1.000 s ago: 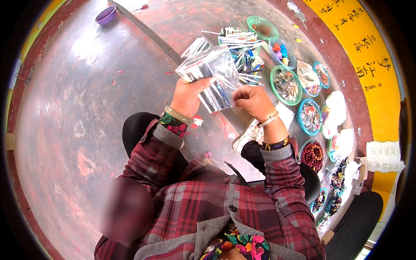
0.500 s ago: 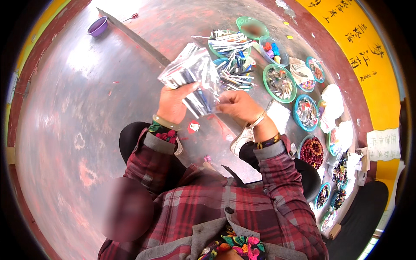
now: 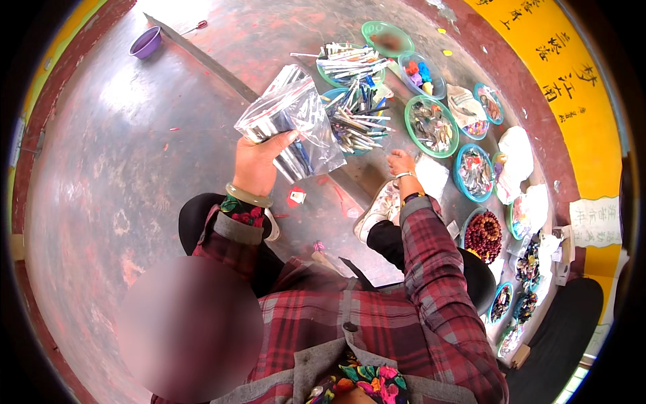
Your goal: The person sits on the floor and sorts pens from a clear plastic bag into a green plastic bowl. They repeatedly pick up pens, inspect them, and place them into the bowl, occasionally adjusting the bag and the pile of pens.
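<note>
My left hand is closed around a clear plastic zip bag of pens, raised above the floor. Its thumb presses across the front of the bag. Several white and dark pens show through the plastic, leaning together. My right hand is apart from the bag, above my right shoe and beside a white sheet. Its fingers look curled, and whatever may be inside them is hidden. Closest beyond the bag is a blue basket heaped with pens; white pens fill a green basket behind it.
To the right stand a green basket of small packets, a blue basket and a basket of red beads. A purple basin sits far left. My shoe is below my right hand. A red-and-white scrap lies on the floor.
My right hand has let go of the bag's edge and moved right, toward my body's right side. My left hand still holds the bag, shifted slightly left.
</note>
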A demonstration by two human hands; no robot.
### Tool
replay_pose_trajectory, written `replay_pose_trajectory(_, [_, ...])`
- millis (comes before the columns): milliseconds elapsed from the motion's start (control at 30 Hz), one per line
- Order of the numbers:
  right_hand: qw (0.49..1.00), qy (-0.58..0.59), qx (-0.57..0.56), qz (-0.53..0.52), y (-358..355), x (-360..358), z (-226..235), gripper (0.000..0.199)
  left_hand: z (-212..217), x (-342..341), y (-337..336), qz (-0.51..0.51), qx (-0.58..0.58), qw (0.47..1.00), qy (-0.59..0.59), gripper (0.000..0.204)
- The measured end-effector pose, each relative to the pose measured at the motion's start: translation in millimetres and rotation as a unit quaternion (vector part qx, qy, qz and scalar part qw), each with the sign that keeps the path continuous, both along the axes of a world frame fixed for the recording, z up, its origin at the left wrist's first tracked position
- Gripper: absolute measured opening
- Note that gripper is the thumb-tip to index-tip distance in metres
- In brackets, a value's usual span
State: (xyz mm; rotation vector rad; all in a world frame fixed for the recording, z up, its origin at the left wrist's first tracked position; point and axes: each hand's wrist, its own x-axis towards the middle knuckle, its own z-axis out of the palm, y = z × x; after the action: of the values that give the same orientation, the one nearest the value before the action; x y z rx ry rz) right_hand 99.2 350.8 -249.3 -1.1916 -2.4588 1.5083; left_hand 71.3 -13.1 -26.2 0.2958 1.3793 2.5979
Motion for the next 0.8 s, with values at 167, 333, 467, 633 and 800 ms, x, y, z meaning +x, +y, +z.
replay_pose_trajectory(167, [0.989, 0.017, 0.118, 0.083, -13.7, -27.2, -10.8, 0.034, -16.7, -7.1, 3.4, -0.018, -0.016, 1.0, -0.018, 0.026])
replay_pose_trajectory(333, [0.99, 0.008, 0.105, 0.096, -14.9, -37.4, -23.3, 0.027, -25.4, -12.4, 12.6, -0.013, -0.018, 1.0, -0.016, 0.023])
replay_pose_trajectory(467, [0.998, 0.047, 0.012, 0.046, -17.2, -32.3, -25.2, 0.02, -28.4, -13.2, 14.7, -0.025, -0.033, 0.999, -0.017, 0.023])
replay_pose_trajectory(633, [0.994, 0.097, -0.01, -0.039, -30.6, -18.7, 2.6, 0.017, -26.3, -9.7, 14.3, -0.02, -0.033, 0.999, -0.028, 0.023])
replay_pose_trajectory(800, [0.947, 0.26, -0.038, -0.184, -18.1, -3.7, 12.6, 0.02, -24.4, -6.8, 15.8, -0.016, -0.027, 0.999, -0.035, 0.023])
